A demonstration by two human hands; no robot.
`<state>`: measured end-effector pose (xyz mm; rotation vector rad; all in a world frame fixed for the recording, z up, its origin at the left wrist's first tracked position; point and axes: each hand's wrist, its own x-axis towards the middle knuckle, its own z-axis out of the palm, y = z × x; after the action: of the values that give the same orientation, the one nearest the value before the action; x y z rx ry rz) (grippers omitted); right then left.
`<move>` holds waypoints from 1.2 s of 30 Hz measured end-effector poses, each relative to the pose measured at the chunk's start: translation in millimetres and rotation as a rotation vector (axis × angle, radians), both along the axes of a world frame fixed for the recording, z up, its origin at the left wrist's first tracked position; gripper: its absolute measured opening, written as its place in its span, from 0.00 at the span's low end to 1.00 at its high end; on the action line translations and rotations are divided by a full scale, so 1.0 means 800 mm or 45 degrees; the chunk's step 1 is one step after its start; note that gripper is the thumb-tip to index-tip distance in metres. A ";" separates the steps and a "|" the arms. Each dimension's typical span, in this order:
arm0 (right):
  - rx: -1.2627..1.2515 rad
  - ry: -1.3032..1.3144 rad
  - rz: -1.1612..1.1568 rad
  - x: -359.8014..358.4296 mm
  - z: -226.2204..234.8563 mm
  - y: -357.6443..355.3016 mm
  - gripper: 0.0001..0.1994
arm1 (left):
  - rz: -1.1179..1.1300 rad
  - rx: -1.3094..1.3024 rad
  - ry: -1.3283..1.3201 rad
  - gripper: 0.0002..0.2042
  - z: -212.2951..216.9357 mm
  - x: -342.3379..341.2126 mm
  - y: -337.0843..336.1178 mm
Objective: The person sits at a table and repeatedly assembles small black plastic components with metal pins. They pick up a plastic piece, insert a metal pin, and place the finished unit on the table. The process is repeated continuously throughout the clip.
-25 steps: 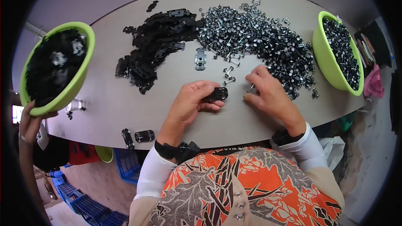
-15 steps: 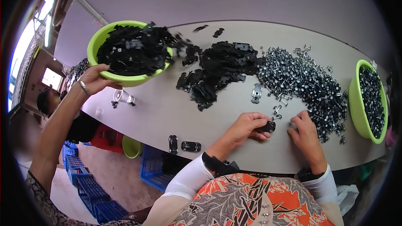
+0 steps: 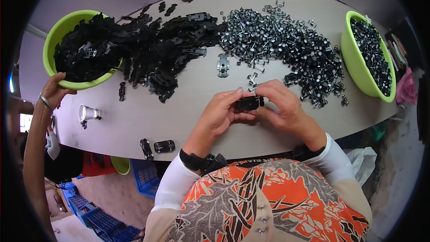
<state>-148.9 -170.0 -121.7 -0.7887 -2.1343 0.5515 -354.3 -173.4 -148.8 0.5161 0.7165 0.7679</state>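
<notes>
Car [image 3: 247, 104], small and black, sits between the person's hands over the near middle of the table [image 3: 192, 92]. The left hand [image 3: 221, 111] clamps its left end, thumb above and fingers below. The right hand [image 3: 285, 107] has its thumb and fingertips curled about the right end; whether they pinch anything there cannot be told. Just beyond lie a few loose axles [image 3: 252, 79], and farther off a single base [image 3: 223, 66]. Behind these, a heap of wheeled axles [image 3: 255, 33] spreads to the right, touching a heap of black bases [image 3: 179, 40] on the left. A co-worker's hand [image 3: 56, 90] grips the near rim of the tilted left bowl [image 3: 52, 40], bases trailing from it into the heap. The right bowl [image 3: 356, 74] holds more axles. Two cars [image 3: 164, 146] lie at the near left edge, a cup [image 3: 88, 113] beyond them.
</notes>
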 end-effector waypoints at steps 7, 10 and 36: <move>-0.058 -0.074 -0.066 0.009 0.002 -0.002 0.21 | 0.048 0.059 0.085 0.17 0.003 -0.003 -0.005; -0.240 -0.147 -0.181 0.022 0.003 -0.001 0.19 | 0.112 0.090 0.173 0.15 0.005 -0.005 -0.003; 0.296 -0.765 -0.151 0.058 0.004 0.038 0.03 | 0.026 0.067 0.227 0.08 0.010 0.001 0.000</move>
<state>-102.8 -139.3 -118.7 -1.0291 -2.6057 -0.0133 -353.9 -173.7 -140.5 0.6310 0.8696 0.7678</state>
